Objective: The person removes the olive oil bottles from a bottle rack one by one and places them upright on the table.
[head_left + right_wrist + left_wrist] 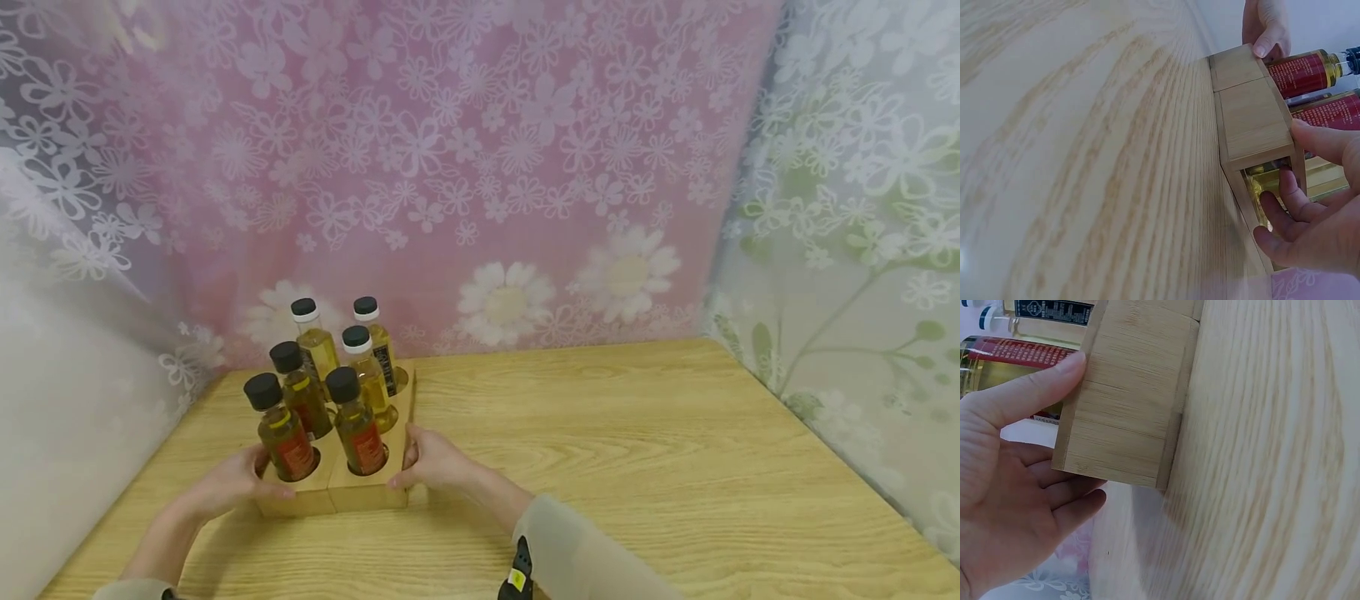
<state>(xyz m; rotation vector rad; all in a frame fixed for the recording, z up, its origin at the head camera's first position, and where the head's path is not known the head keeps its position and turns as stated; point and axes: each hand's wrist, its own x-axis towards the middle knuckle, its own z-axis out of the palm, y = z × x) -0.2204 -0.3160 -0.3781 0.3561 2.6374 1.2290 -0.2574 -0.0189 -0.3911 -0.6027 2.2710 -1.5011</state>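
Note:
A wooden bottle rack (367, 497) stands on the table's left side with several oil bottles upright in it. The two front bottles (288, 442) have black caps and red labels; the back ones (371, 333) have white collars. My left hand (242, 482) grips the rack's front left corner, thumb on top (1054, 375) and fingers along the side. My right hand (433, 462) grips the front right corner, thumb on the top edge and fingers (1285, 219) against the side opening. In the right wrist view the rack (1250, 119) lies between both hands.
The light wooden table (637, 433) stretches to the right of the rack. Flowered curtains hang close behind and on both sides: pink (487, 167) at the back, pale green (862, 250) at the right. The rack sits near the back left corner.

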